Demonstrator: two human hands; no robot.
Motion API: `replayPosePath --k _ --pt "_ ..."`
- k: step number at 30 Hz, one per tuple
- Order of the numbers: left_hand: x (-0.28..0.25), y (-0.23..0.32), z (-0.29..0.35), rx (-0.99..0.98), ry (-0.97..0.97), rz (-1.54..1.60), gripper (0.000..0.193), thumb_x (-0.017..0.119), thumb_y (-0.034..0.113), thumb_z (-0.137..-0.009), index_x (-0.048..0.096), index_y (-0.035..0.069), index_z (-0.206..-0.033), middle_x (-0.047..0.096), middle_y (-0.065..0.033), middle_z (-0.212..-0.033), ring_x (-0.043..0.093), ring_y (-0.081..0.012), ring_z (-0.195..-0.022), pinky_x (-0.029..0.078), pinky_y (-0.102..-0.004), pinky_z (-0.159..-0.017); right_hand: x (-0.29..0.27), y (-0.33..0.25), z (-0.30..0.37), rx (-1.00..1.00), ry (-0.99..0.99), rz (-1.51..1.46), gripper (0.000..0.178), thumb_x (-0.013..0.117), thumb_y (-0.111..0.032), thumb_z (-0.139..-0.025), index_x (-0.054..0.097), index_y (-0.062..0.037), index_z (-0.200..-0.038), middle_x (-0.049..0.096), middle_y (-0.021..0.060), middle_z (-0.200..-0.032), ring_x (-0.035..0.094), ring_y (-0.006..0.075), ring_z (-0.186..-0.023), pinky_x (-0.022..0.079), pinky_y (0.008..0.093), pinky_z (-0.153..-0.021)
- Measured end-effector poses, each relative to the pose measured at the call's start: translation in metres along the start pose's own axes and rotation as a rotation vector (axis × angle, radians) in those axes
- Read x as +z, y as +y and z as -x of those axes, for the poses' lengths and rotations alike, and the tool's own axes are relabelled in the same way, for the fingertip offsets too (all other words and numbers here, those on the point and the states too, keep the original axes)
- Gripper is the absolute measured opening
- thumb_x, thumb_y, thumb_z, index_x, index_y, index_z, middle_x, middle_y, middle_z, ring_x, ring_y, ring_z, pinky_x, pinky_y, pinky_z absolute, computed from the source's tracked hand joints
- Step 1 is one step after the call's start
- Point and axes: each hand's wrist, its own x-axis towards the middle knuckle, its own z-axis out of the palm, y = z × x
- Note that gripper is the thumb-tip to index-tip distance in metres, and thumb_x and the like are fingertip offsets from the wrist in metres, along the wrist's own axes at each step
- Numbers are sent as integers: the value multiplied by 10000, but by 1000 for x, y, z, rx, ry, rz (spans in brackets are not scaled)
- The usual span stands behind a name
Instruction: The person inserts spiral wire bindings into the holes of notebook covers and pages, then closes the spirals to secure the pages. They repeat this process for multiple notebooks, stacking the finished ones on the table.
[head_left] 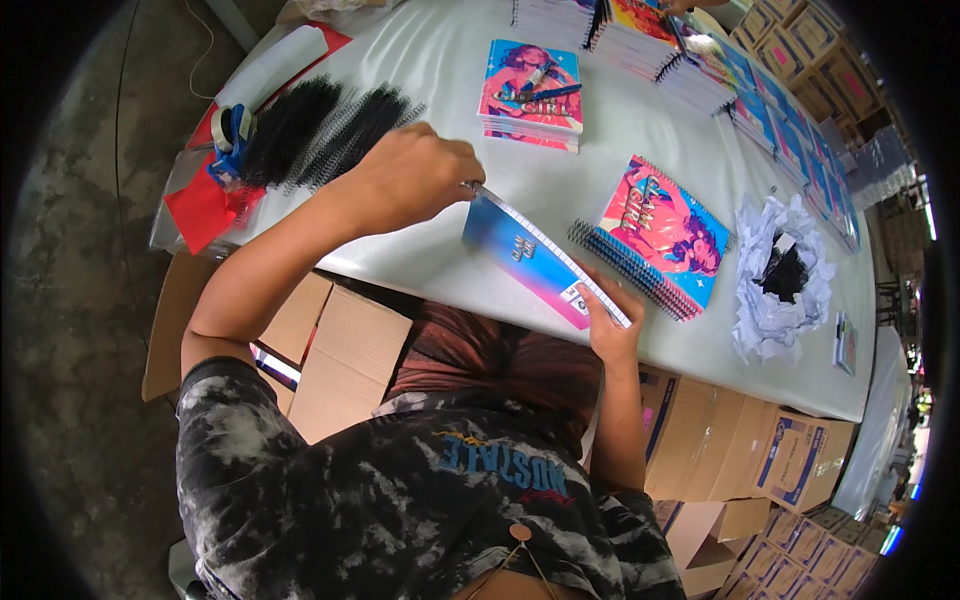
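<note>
A notebook (515,255) with a blue-to-pink cover hangs tilted between my hands at the table's front edge. Its long edge shows a row of white marks or holes. My left hand (420,178) is closed at the upper left corner, pinching a small dark piece, perhaps a coil end; its fingertips are partly hidden. My right hand (612,318) grips the lower right end, thumb on the edge. Right of the notebook lies a stack of spiral-bound notebooks (668,232) with pink and blue covers. Loose black spiral coils (345,130) lie in a heap beyond my left forearm.
Another notebook stack (530,90) has a pen on top. Crumpled paper (785,280) holds dark coils at the right. A blue tape dispenser (230,145) sits at the left edge. More notebooks (790,130) line the far right; cardboard boxes (350,365) stand below. Another person's hand (680,5) shows at the top.
</note>
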Motion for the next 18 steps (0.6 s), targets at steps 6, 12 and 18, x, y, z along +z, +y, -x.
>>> replayPosePath --k 6,12,18 --pt "16 -8 6 165 157 -94 250 670 136 -722 576 48 -936 590 -61 -925 564 -244 -917 430 -353 -820 2 1 4 7 16 -20 318 529 109 -780 606 50 -1083 633 156 -1076 621 211 -977 466 289 -854" --pt "16 2 -4 191 365 -98 217 676 141 -710 578 61 -886 581 -57 -859 557 -225 -833 434 -326 -764 2 4 4 -13 2 53 340 506 126 -762 607 54 -1078 635 160 -1069 622 224 -979 464 294 -860" --pt "4 13 -3 152 283 -138 316 698 161 -694 587 79 -978 587 -50 -953 557 -203 -944 375 -371 -898 6 8 5 -57 15 44 359 506 145 -742 610 51 -1072 633 167 -1069 621 240 -987 462 299 -870"
